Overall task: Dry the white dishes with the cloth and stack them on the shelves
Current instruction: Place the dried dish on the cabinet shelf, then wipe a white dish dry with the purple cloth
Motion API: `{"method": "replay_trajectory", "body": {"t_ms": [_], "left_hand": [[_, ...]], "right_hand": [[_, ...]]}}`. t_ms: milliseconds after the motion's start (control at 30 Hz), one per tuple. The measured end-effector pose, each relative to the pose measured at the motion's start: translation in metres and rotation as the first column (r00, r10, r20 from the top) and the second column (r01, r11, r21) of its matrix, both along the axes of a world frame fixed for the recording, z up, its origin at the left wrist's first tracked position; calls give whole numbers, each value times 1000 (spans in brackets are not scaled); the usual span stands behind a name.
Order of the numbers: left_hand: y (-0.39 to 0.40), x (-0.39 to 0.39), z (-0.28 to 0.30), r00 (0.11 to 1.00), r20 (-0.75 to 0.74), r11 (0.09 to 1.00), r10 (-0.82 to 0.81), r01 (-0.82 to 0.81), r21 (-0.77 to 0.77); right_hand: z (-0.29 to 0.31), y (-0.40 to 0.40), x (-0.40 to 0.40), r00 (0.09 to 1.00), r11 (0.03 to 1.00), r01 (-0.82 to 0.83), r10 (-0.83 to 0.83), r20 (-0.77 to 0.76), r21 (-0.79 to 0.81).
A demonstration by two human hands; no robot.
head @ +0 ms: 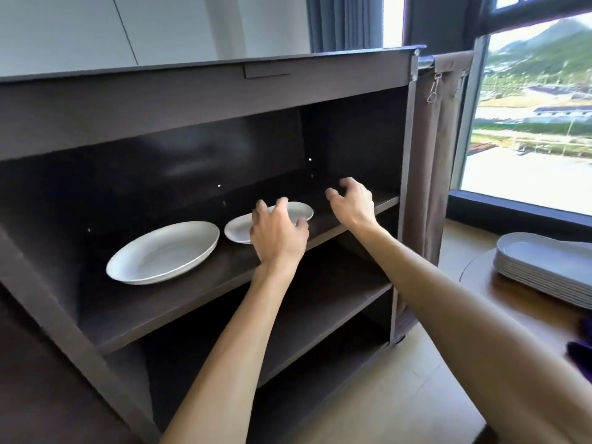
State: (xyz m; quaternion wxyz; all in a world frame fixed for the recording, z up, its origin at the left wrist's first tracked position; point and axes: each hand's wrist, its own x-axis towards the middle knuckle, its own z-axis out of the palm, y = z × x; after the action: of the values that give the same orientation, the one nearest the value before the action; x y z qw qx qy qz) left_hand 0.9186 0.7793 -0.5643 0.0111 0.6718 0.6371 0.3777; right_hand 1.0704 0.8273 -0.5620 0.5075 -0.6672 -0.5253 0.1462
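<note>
Both hands hang spread and empty over the shelf (198, 293): left hand (277, 233) above the small plates (301, 210), right hand (350, 200) further right. A careless brush could slide the plates off the near edge.

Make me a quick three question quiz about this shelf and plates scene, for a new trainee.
1. True or false: the left hand grips a cloth.
2. How many white dishes lie on the top shelf? A) one B) two C) three
3. Fill in: the stack of grey trays sits to the ___ of the cabinet.

Key:
1. False. Both the left hand and the right hand hold nothing, their fingers loosely spread.
2. C. A large plate and two small plates: the near one, and the far one overlapping its rim.
3. Right, on a round table.
</note>
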Motion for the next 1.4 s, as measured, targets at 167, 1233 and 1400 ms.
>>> {"method": "replay_trajectory", "body": {"t_ms": [167, 1233, 1400], "left_hand": [[-23, 89, -8, 938, 117, 944, -325, 315, 98], [-134, 509, -104, 613, 518, 498, -597, 789, -360], [-131, 523, -99, 652, 440, 531, -617, 758, -379]], "right_hand": [[9, -67, 81, 984, 965, 179, -175, -38, 190], [-121, -303, 418, 231, 327, 917, -902, -365, -229], [-124, -302, 429, 228, 306, 917, -928, -295, -257]]}}
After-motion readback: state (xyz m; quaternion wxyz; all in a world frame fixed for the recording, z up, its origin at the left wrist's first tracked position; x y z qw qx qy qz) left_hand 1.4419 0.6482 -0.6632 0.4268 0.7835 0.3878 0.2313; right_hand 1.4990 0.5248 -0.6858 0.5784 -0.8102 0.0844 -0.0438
